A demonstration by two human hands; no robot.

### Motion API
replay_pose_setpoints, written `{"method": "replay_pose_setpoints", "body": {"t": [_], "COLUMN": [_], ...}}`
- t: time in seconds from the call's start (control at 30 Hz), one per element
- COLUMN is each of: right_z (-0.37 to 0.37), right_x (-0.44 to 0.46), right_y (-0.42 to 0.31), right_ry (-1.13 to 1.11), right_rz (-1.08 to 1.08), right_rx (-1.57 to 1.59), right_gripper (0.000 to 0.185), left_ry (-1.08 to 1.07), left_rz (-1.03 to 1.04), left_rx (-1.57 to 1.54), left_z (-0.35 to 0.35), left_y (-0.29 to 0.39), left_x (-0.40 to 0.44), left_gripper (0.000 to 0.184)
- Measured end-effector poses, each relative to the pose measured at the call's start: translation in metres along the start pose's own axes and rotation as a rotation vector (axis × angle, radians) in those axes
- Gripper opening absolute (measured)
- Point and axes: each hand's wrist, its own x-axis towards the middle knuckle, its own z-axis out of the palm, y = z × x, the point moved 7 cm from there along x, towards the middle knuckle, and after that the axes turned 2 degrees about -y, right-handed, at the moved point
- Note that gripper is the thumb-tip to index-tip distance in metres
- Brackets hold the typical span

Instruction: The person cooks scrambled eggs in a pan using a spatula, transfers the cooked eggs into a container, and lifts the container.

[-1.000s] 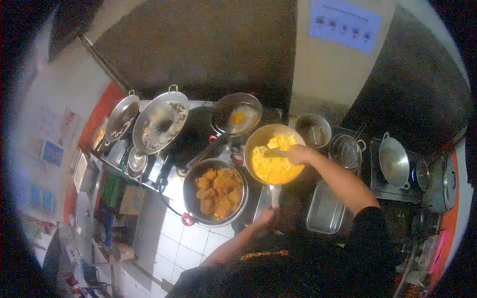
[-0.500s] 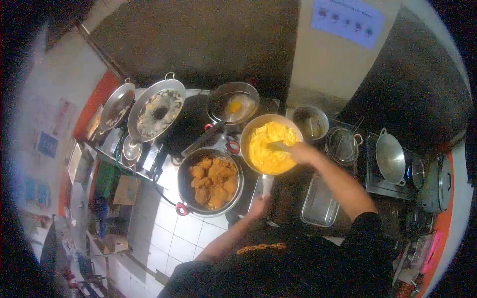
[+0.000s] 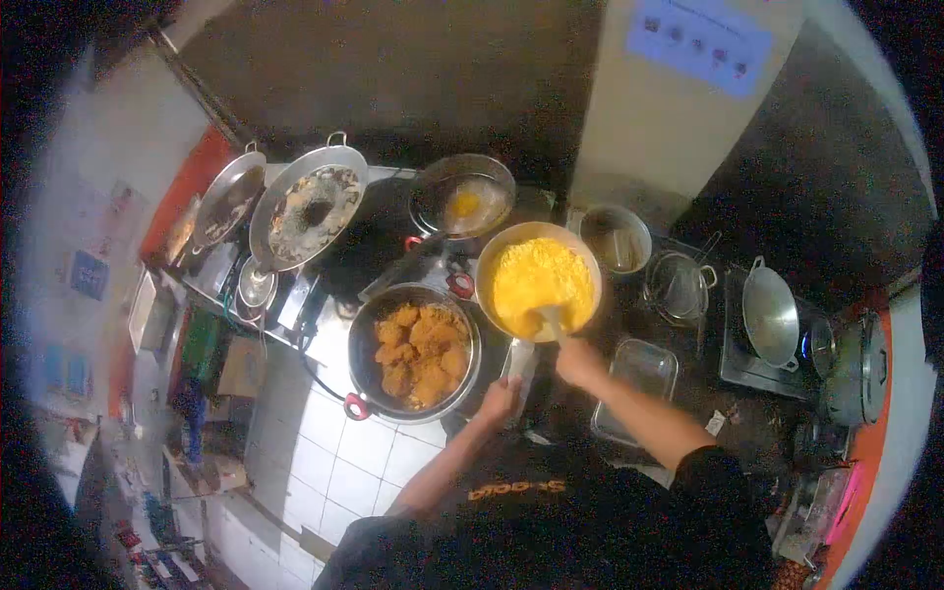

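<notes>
My left hand [image 3: 501, 398] is closed round the pale handle of a frying pan [image 3: 489, 254]. Soft yellow scrambled egg [image 3: 539, 273] covers most of the pan's inside. In my right hand [image 3: 582, 364] is a spatula [image 3: 551, 317], its light blade in the egg near the pan's handle side. Left of my left hand, a deep pot [image 3: 360, 388] holds several pieces of browned, fried food [image 3: 418, 354]. Behind the pan stands a dark frying pan [image 3: 423, 182] with a single egg [image 3: 465, 204] in it.
Two wide, two-handled pans [image 3: 339, 162] [image 3: 211, 211] stand at the left. A metal pot [image 3: 639, 241], a strainer [image 3: 678, 285] and a clear rectangular container [image 3: 649, 359] sit to the right. Farther right, a wok [image 3: 772, 315] rests on a stove beside a blue flame [image 3: 805, 346].
My right hand has drawn the spatula down and toward me, from the egg's middle to the pan's near edge. The egg lies more spread out. My left hand keeps its grip.
</notes>
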Motion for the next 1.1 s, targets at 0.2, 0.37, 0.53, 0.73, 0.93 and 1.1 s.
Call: {"method": "replay_pose_setpoints", "body": {"t": [0.2, 0.37, 0.53, 0.73, 0.93, 1.1], "right_z": [-0.013, -0.052, 0.009, -0.067, -0.058, 0.011], "right_x": [0.093, 0.1, 0.12, 0.039, -0.017, 0.007], "right_y": [0.012, -0.012, 0.015, -0.032, -0.05, -0.048], "right_ry": [0.182, 0.189, 0.096, -0.178, -0.277, -0.091], "right_rz": [-0.266, -0.209, -0.072, -0.384, -0.344, -0.195], "right_rx": [0.065, 0.077, 0.006, -0.304, -0.174, 0.003], "right_gripper": [0.028, 0.024, 0.045, 0.064, 0.061, 0.063], "left_ry": [-0.007, 0.022, 0.032, -0.075, -0.251, -0.113], "left_rz": [-0.084, -0.093, -0.054, -0.105, -0.196, -0.151], "left_rx": [-0.074, 0.015, -0.091, -0.21, -0.368, -0.287], "left_z": [0.0, -0.006, -0.002, -0.002, 0.009, 0.007], "left_y": [0.002, -0.004, -0.005, -0.008, -0.006, 0.002], "left_x": [-0.002, 0.004, 0.004, 0.006, -0.001, 0.0], "left_gripper": [0.033, 0.032, 0.03, 0.033, 0.038, 0.037]}}
